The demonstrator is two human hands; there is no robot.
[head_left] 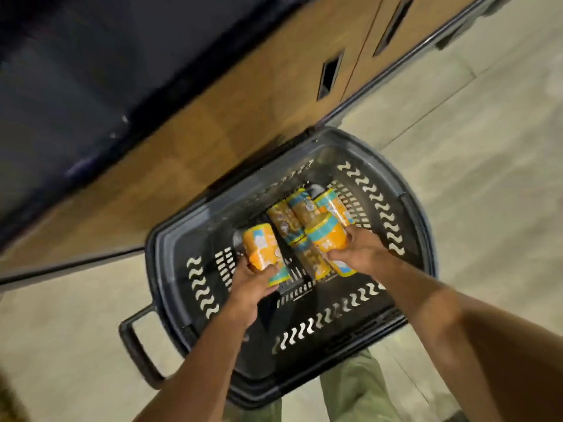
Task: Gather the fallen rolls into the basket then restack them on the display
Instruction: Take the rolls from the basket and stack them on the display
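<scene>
A dark plastic basket (405, 226) stands on the floor below me, holding several orange rolls with teal bands. My left hand (253, 287) grips one roll (262, 251) by its lower end, over the basket's left half. In my right hand (362, 249) is another roll (327, 239), held from its right side above the pile. More rolls (288, 220) lie side by side on the basket floor between and behind my hands. The image is motion-blurred.
A wooden display base (213, 123) with dark slots runs diagonally behind the basket, under a dark shelf (61, 86). The basket's handle (137, 351) sticks out at lower left. Pale tiled floor (487, 178) surrounds it. My legs in green trousers (356, 388) stand under the basket.
</scene>
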